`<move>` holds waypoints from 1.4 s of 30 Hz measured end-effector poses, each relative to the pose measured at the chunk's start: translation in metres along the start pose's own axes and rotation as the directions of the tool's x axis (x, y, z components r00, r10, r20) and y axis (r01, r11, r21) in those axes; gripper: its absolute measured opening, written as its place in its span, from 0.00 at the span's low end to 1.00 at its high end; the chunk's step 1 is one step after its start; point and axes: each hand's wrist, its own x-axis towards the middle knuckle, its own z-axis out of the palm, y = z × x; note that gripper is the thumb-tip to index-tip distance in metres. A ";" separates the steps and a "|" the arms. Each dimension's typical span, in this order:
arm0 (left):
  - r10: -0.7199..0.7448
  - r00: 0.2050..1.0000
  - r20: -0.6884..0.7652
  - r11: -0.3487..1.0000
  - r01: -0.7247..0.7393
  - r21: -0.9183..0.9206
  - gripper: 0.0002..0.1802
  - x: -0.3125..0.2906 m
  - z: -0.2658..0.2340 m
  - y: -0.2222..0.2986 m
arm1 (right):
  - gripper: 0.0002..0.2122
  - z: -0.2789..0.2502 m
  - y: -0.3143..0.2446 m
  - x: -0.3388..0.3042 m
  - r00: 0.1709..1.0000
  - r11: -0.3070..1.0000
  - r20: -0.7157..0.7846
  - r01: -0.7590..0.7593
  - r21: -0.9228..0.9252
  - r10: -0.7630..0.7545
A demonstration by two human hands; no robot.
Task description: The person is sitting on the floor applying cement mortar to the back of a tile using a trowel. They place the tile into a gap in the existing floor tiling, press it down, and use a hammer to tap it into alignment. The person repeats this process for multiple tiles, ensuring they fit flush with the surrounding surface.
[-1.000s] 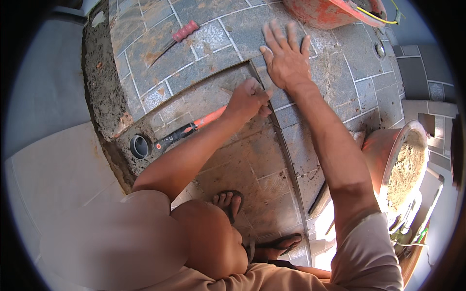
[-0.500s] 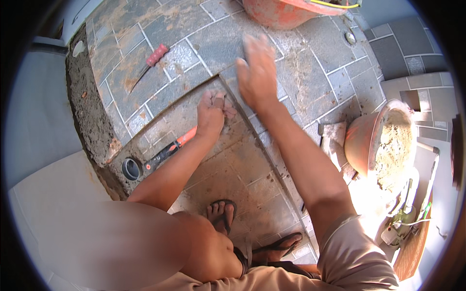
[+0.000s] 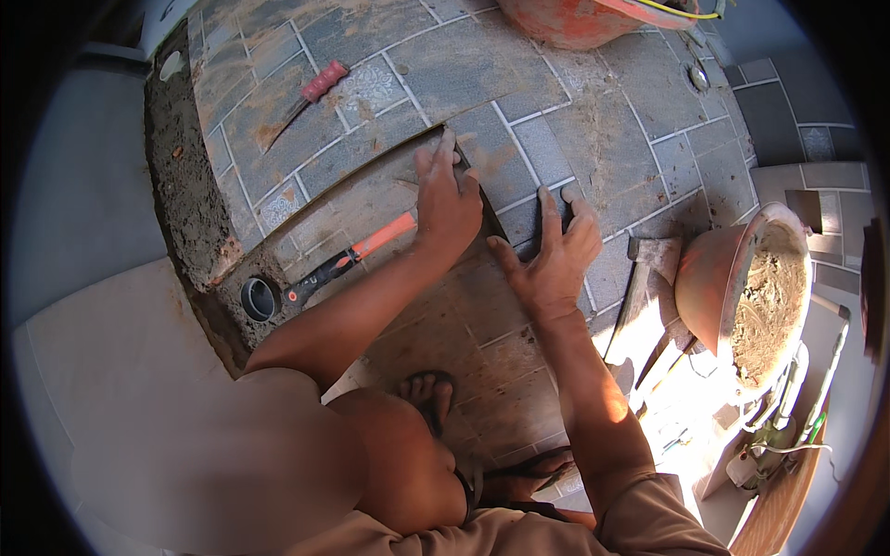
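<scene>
My left hand (image 3: 449,199) reaches to the inner corner where two raised tile edges meet. Its fingers are bent together at the edge; whatever they pinch is too hidden to make out. Beside it, my right hand (image 3: 559,252) lies on the grey patterned floor tile (image 3: 542,148), fingers spread and thumb over the tile's edge. Left of my left wrist, on the lower dusty floor, lies an orange and black handled tool (image 3: 352,258). Its far end is partly hidden by the hand.
A trowel-like tool with red grip (image 3: 324,82) lies on the far tiles. A red tub (image 3: 575,20) stands beyond; another tub (image 3: 700,287) of sandy mix stands right. By it lies a hammer-like tool (image 3: 656,255). An open pipe end (image 3: 260,299) sits near a rough cement strip (image 3: 190,176).
My left hand has moved forward to the tile corner. My right hand has come back from farther ahead and settled on the tile. The view has shifted slightly.
</scene>
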 end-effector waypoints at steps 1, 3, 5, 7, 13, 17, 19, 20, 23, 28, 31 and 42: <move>-0.015 0.999 -0.038 0.999 0.014 -0.036 0.26 0.003 0.002 -0.005 | 0.42 0.000 0.000 0.000 1.000 1.000 -0.002 0.010 -0.004 -0.010; -0.048 0.992 -0.113 0.993 0.035 -0.114 0.20 0.013 0.005 -0.013 | 0.42 0.002 -0.002 -0.001 1.000 0.999 -0.009 0.023 -0.023 -0.023; -0.238 0.969 -0.067 0.916 0.201 -0.347 0.14 0.020 0.004 -0.014 | 0.41 0.003 -0.002 -0.001 0.999 0.999 -0.012 0.033 -0.039 -0.034; -0.395 0.919 0.002 0.788 0.340 -0.513 0.13 0.023 0.002 -0.007 | 0.40 0.002 -0.001 -0.002 0.999 0.998 -0.013 0.042 -0.055 -0.042; -0.574 0.810 0.120 0.568 0.500 -0.654 0.12 0.041 -0.008 0.025 | 0.39 0.002 0.002 -0.003 0.999 0.999 -0.040 0.029 -0.034 -0.030; -0.487 0.866 0.117 0.612 0.433 -0.662 0.17 0.058 -0.003 0.023 | 0.36 0.001 -0.001 0.000 0.996 0.997 -0.085 0.039 0.063 -0.033; -0.413 0.903 0.119 0.648 0.383 -0.659 0.17 0.063 -0.006 0.025 | 0.35 -0.006 0.008 0.013 0.995 0.989 -0.099 0.041 0.145 -0.027; -0.359 0.927 0.113 0.675 0.341 -0.654 0.16 0.066 -0.008 0.038 | 0.33 -0.010 0.018 0.026 0.989 0.989 -0.147 0.013 0.147 0.009; -0.287 0.937 0.198 0.604 0.338 -0.722 0.20 0.071 -0.026 0.061 | 0.27 -0.038 0.027 0.060 0.984 0.916 -0.027 -0.152 0.372 0.174; -0.288 0.887 0.361 0.470 0.460 -0.753 0.27 0.027 -0.030 0.086 | 0.19 -0.094 0.004 0.047 0.989 0.798 0.116 -0.145 0.585 0.094; -0.230 0.811 0.537 0.487 0.574 -0.659 0.27 -0.019 -0.036 0.106 | 0.14 -0.114 -0.038 -0.004 0.973 0.855 0.168 -0.220 0.469 0.158; 0.150 0.467 0.871 -0.168 0.880 -0.444 0.38 -0.050 -0.042 0.078 | 0.27 -0.113 0.009 -0.069 0.969 0.975 -0.118 -0.221 -0.029 0.216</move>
